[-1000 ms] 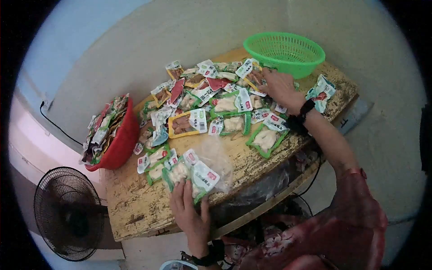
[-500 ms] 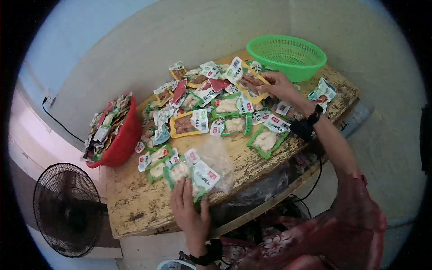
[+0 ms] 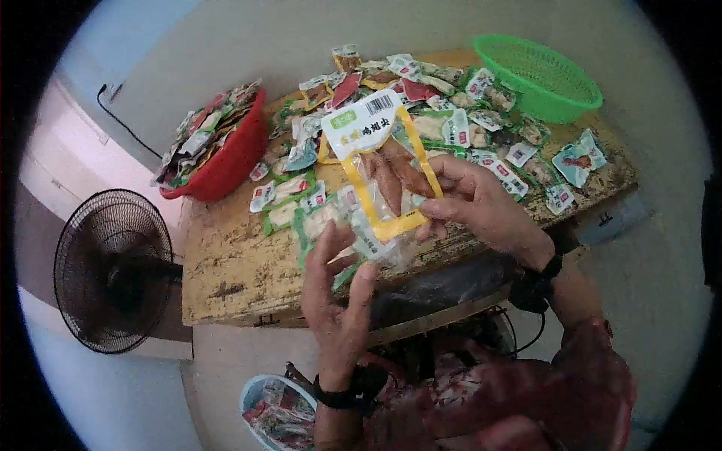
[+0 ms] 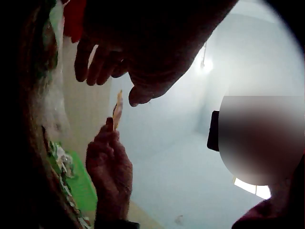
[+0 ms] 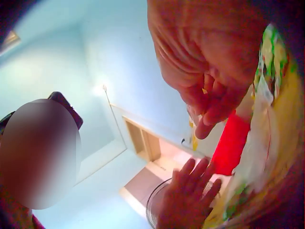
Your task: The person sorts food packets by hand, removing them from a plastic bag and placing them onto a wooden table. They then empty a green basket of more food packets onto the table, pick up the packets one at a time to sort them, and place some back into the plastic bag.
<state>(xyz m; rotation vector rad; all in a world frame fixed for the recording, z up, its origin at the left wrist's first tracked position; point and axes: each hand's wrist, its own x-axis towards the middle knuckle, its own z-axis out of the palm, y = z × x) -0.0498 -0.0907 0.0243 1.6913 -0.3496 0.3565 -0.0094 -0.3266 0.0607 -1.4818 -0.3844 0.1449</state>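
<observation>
In the head view my right hand (image 3: 489, 207) pinches a yellow-edged food packet (image 3: 376, 177) at its right edge, fingers and thumb together. The packet is held up over the table, its clear window showing brown meat pieces and its white top bearing a barcode. My left hand (image 3: 335, 301) is raised to the lower left of it, fingers apart and holding nothing. Behind the left fingers lie green-edged packets (image 3: 320, 219) with pale contents. From the left wrist view the held packet (image 4: 118, 107) appears edge-on, below the left fingers.
A heap of mixed packets (image 3: 444, 128) covers the back of the worn wooden table (image 3: 226, 263). A red basin (image 3: 233, 161) full of packets stands at the left, a green basket (image 3: 594, 98) at the back right. A fan (image 3: 113, 270) and a bin (image 3: 263, 432) are beside the table.
My right hand has picked the yellow-edged packet from the heap and brought it toward me. The left hand has lifted off the green-edged packets. The head view has shifted.
</observation>
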